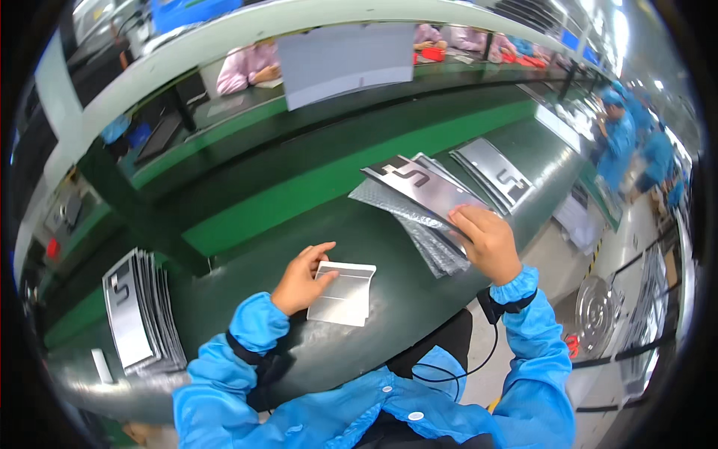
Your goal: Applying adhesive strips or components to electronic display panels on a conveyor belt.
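Observation:
My right hand (486, 243) pinches the near corner of a flat silver-grey panel (437, 196) with a dark curved mark at its far end. The panel is tilted above a loose pile of bubble-wrap sheets (430, 241) on the table. My left hand (301, 280) has its fingers apart, with the index finger stretched out. Its thumb lies over the upper left edge of a small silvery sheet (342, 299) with a crease across it and a white top edge. Whether the thumb presses on that sheet I cannot tell.
A fanned stack of similar panels (127, 318) stands at the left, beside a small white block (102, 367). More panels (495, 173) lie at the far right of the dark green table (247, 266). A green post (142, 209) rises at the left. Co-workers in blue (617, 138) are at the right.

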